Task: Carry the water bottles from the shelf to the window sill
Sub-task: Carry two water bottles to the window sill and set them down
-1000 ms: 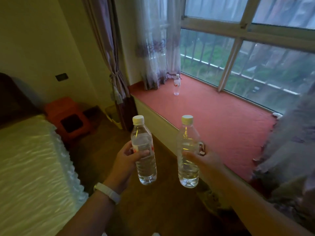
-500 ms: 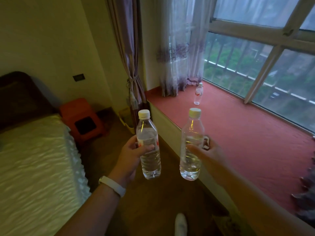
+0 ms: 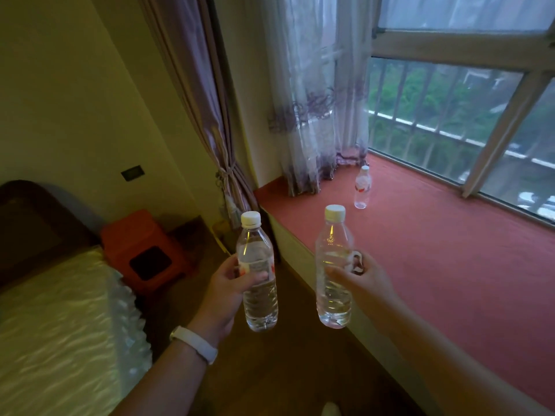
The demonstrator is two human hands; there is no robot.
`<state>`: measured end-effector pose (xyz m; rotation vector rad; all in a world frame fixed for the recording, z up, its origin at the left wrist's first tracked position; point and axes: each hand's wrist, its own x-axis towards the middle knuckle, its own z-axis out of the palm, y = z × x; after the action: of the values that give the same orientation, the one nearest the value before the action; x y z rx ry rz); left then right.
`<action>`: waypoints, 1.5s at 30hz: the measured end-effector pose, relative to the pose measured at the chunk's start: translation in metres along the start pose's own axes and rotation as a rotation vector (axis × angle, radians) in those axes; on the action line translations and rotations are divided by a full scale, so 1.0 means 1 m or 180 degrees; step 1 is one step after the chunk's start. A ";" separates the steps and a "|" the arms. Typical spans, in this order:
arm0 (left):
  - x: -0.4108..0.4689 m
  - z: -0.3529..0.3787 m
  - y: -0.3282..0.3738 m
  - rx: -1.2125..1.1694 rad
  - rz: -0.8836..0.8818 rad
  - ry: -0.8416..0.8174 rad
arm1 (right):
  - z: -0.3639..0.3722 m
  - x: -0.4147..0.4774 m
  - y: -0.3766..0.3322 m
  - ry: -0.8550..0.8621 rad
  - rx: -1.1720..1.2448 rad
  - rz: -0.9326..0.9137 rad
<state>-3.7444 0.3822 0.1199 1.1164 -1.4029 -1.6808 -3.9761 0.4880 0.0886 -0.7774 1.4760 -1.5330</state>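
Head view: a person stands beside a red window sill with a clear, white-capped water bottle upright in each hand. The left hand wraps its fingers and thumb round the middle of the left bottle, which hangs over the wooden floor. The right hand grips the right bottle the same way at its label, and that bottle shows against the sill's front edge. Both bottles have their long axis vertical, caps up. The sill lies ahead and to the right of both hands, so the right hand is nearer, while the left must cross the front edge to reach it. A third bottle already stands far back on the sill, near the sheer curtain in the corner. Bare red surface shows between it and the hands, bounded by the window frame on the far side. A bed and an orange stool sit to the left, well apart from that path.
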 end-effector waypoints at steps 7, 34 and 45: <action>0.084 0.041 0.019 -0.0074 0.0105 -0.0203 | -0.036 0.071 -0.024 0.0127 0.0022 -0.0059; 0.452 0.232 0.021 0.0125 -0.0474 -0.1996 | -0.160 0.298 -0.030 0.2019 0.0215 0.0077; 0.542 0.310 -0.002 0.0575 -0.0572 -0.2585 | -0.201 0.355 -0.036 0.2502 0.0025 0.0232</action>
<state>-4.2485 0.0251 0.0312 0.6667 -2.0141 -2.3170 -4.3177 0.2636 0.0596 -0.0835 2.0131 -1.8895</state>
